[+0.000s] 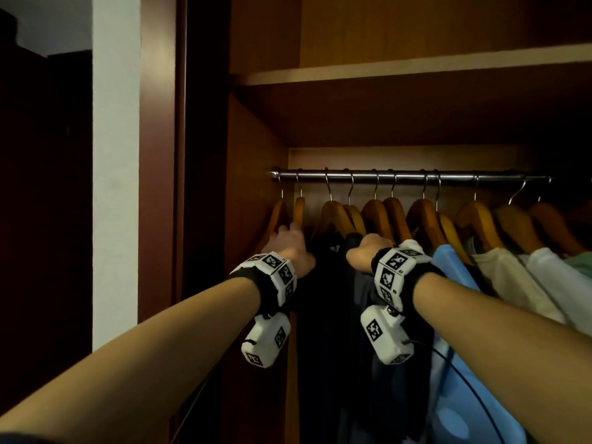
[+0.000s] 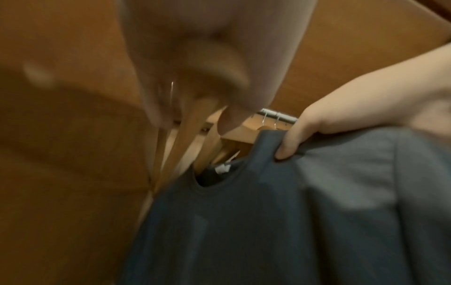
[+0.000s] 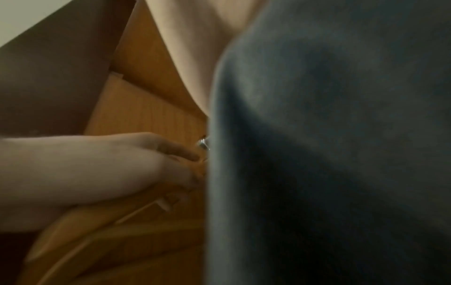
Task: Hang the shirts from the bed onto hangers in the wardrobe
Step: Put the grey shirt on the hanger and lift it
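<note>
Shirt (image 2: 280, 212), dark grey, hangs at the left end of the rail (image 1: 400, 177), already on a wooden hanger; its collar and label show in the left wrist view. Right hand (image 1: 368, 248) pinches the shirt's shoulder, thumb and fingers (image 2: 290, 146) curled over the cloth edge. Left hand (image 1: 290, 243) reaches to the two bare hangers (image 1: 290, 213) just left of the shirt, next to the wardrobe's side wall. Its fingers are blurred in the wrist view and hidden from the head view; cannot tell whether they grip a hanger or only touch it. More shirts, blue, cream and pale green, hang on the rail right of the right hand.

Step, as I judge it: settling the hung shirt square on its hanger while fetching a bare hanger for another. Next move calls for lifting that hanger's hook clear of the rail without snagging its neighbour, then releasing the shoulder.
</note>
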Available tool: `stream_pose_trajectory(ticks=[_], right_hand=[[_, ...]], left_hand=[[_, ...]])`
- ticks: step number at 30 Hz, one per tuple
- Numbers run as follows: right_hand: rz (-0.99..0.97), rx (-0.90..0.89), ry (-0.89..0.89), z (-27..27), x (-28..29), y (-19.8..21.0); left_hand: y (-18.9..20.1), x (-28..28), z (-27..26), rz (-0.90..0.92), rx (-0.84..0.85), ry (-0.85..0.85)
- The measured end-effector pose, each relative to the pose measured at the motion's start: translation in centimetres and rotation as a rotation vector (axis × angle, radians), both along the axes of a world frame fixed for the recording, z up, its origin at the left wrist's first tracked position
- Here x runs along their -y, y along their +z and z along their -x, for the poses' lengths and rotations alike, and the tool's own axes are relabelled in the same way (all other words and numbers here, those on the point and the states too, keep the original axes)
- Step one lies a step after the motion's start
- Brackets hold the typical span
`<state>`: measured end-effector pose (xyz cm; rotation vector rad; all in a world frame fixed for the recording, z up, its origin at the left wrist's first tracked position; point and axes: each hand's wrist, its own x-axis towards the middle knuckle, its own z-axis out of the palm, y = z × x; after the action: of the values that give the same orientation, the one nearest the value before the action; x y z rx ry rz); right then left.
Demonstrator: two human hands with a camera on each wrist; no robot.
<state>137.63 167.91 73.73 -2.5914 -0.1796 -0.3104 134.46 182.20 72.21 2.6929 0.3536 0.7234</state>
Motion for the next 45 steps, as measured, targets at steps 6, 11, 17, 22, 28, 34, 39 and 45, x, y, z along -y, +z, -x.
stream_pose_trajectory(ticks=[6,11,17,22,28,34,39,45], right_hand=[[-0.043,-0.016,0.021,1.4,-1.1,-1.2],[-0.043,-0.001,0.077,2.3,-1.9,-1.3],[-0.011,0.089,0.104,3.1,-1.9,-1.0],[-0.138,0.275,0.077,4.2,-2.4,-0.3],[-0.215,0.267,0.093,6.2,-4.2,-2.1],[-0.190,0.189,0.085,8.9,-4.8,-4.5],[-0.085,0.088,0.152,13.0,-1.8,-6.9],[0.178,0.043,0.218,21.2,4.5,-10.3]], left_hand=[[-0.7,-0.3,-1.6,0.505,0.136,-0.050],[-1.2,-0.1,-1.6,0.574,0.220,-0.120],[-0.2,-0.1,-0.3,0.600,0.321,-0.193],[-0.4,-0.3,1.8,0.591,0.417,-0.326],[-4.4,-0.1,5.4,0.577,0.433,-0.477],[-9.0,0.0,9.9,0.480,0.346,-0.586],[-9.1,-1.5,11.2,0.472,0.337,-0.667],[-8.0,0.2,13.2,0.134,0.275,-0.453]])
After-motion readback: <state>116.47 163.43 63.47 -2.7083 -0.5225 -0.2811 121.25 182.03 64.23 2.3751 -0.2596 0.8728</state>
